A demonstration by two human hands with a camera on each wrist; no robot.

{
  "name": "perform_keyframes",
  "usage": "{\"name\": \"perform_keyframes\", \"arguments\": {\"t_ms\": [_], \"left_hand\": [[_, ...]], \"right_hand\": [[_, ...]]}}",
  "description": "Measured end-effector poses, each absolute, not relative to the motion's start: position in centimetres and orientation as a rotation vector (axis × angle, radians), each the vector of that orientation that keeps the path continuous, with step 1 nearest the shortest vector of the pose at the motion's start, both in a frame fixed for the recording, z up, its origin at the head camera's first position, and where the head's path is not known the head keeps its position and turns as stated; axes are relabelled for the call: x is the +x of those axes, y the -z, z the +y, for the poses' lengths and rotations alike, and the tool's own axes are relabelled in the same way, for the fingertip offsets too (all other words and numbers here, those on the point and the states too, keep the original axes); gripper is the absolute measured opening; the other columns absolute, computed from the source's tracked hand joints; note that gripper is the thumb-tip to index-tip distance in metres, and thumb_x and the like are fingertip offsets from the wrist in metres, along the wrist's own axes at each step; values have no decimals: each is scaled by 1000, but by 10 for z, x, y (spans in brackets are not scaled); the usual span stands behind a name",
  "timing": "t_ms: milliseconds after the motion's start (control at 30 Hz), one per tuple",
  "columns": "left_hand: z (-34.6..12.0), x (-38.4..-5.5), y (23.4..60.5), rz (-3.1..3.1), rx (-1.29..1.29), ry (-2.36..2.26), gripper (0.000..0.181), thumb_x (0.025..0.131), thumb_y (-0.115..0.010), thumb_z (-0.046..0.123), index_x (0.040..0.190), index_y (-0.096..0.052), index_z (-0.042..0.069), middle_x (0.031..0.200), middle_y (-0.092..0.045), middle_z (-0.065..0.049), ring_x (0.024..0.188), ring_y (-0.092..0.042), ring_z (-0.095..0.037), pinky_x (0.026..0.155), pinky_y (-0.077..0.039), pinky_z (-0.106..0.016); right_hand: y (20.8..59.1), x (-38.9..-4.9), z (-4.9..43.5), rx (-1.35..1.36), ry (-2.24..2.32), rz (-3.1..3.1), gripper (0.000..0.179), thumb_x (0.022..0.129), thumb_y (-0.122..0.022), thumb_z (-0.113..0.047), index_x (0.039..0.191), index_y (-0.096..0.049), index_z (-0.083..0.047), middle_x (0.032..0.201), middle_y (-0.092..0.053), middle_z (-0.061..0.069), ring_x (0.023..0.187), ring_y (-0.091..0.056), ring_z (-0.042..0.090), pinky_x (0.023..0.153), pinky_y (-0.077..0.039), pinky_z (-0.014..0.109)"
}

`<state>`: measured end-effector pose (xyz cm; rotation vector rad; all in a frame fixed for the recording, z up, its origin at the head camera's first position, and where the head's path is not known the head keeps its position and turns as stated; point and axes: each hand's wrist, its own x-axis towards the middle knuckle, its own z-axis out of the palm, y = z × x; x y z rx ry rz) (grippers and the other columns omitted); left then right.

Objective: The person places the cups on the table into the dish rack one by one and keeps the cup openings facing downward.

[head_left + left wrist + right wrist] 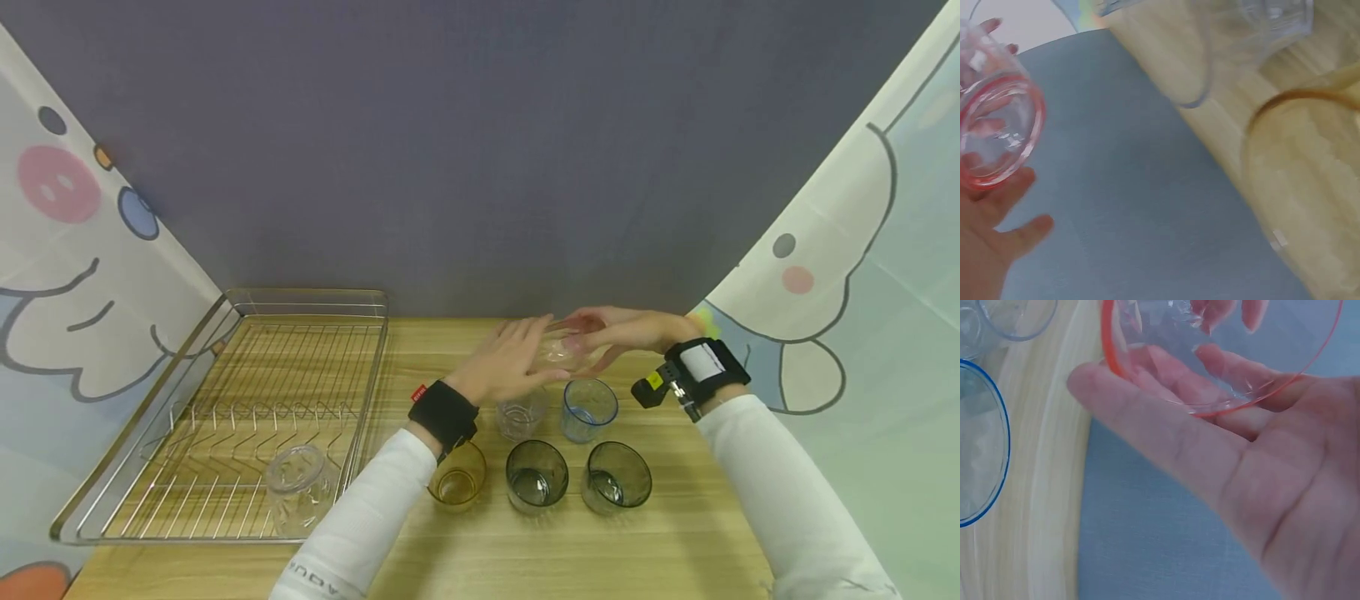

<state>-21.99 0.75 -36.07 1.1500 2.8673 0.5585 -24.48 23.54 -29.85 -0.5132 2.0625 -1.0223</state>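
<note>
A clear drinking glass with a pinkish-red rim point(558, 354) is held tilted in the air between the two hands. My right hand point(630, 332) grips it, thumb on the near side and fingers round the far side in the right wrist view. My left hand point(510, 358) lies against the glass's other end with its fingers stretched out; its exact contact is hard to make out. Below the hands stand a clear glass point(519, 421) and a blue-rimmed glass point(588, 419). Nearer are an amber glass point(457, 487), a dark grey glass point(536, 487) and a second grey glass point(617, 487).
A wire dish rack point(378, 358) occupies the left side of the wooden table point(585, 558). One clear glass point(298, 492) stands in its front right corner, below the left forearm. A grey panel point(480, 167) rises behind the table, with printed cloth on both sides.
</note>
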Motion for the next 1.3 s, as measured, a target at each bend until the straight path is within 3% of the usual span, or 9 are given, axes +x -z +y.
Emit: {"name": "perform_keyframes", "arguments": {"t_ms": [233, 567, 700, 867, 1033, 1200, 1300], "left_hand": [[3, -218, 369, 2835, 1154, -718, 87, 92, -44, 64, 152, -23, 4, 151, -40, -18, 131, -46, -29, 113, -37, -51], [-7, -212, 371, 2694, 1079, -1135, 82, 89, -58, 57, 150, -29, 11, 150, -41, -13, 132, -42, -23, 109, -42, -49], [-10, -211, 373, 2592, 995, -1330, 78, 88, -65, 46, 148, -32, 10, 146, -44, -13, 127, -46, -23, 105, -46, -48], [-14, -212, 372, 2285, 775, -1772, 69, 85, -74, 21, 143, -40, 9, 142, -49, -15, 123, -51, -27, 102, -48, -49], [-16, -214, 371, 1966, 611, -2038, 63, 86, -71, 11, 141, -41, 9, 144, -45, -15, 126, -47, -28, 102, -48, -46], [-18, -214, 376, 1878, 490, -2120, 58, 89, -67, 14, 140, -41, 12, 139, -46, -13, 119, -49, -27, 82, -49, -31], [-17, -212, 377, 1815, 429, -2188, 49, 95, -59, 20, 139, -40, 10, 135, -45, -13, 121, -46, -31, 80, -52, -33]], "right_hand": [[299, -243, 230, -473, 1031, 2061, 71, 95, -55, -30, 150, -20, -2, 157, -24, 24, 133, -38, 41, 94, -55, 52], [297, -240, 222, -535, 1079, 2062, 65, 96, -53, -30, 148, -23, -4, 155, -28, 23, 132, -39, 41, 90, -57, 50], [297, -239, 219, -530, 1104, 2069, 65, 97, -51, -32, 148, -24, -3, 154, -30, 24, 130, -42, 41, 89, -57, 50], [300, -240, 214, -559, 1166, 2055, 60, 99, -47, -32, 148, -28, -2, 149, -35, 25, 122, -50, 38, 90, -56, 51], [303, -239, 209, -607, 1250, 2041, 56, 100, -44, -30, 147, -29, -3, 147, -37, 26, 126, -45, 40, 90, -55, 55], [307, -237, 203, -599, 1291, 2009, 59, 101, -43, -33, 149, -24, -5, 152, -30, 26, 135, -35, 44, 93, -53, 57], [309, -237, 199, -583, 1306, 1975, 60, 102, -41, -33, 150, -22, -3, 152, -28, 28, 135, -34, 46, 96, -50, 60]]}}
